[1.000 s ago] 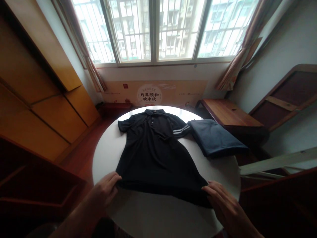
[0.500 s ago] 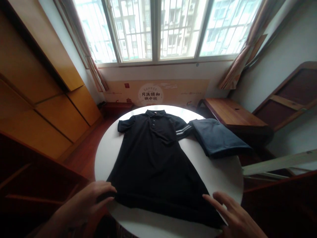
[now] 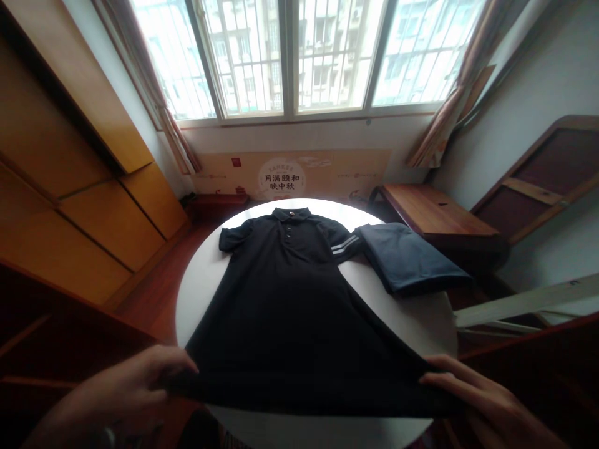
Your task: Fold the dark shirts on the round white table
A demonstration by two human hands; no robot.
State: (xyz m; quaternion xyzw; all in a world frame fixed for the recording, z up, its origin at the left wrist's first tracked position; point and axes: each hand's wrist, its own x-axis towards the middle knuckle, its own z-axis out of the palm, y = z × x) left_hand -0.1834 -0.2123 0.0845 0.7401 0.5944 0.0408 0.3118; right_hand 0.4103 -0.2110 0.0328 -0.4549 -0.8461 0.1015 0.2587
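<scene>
A black polo shirt [image 3: 290, 324] lies front up on the white round table [image 3: 199, 284], its collar toward the window. The near hem is pulled taut sideways. My left hand [image 3: 156, 374] grips the left hem corner, fingers closed on the cloth past the table's edge. At the other corner my right hand [image 3: 472, 390] pinches the hem between thumb and fingers. White stripes mark the shirt's right sleeve, which reaches the folded dark blue cloth [image 3: 412, 259] on the table's right side.
Behind the table, a wooden side table [image 3: 435, 212] stands at the right below the window [image 3: 290, 62]. Yellow-brown cabinets [image 3: 107, 218] line the left. A pale bar [image 3: 519, 302] juts in at the right, close to the table.
Both hands have moved outward, stretching the hem wider and straighter. My right hand has taken hold of its corner more firmly. The folded cloth stays in place.
</scene>
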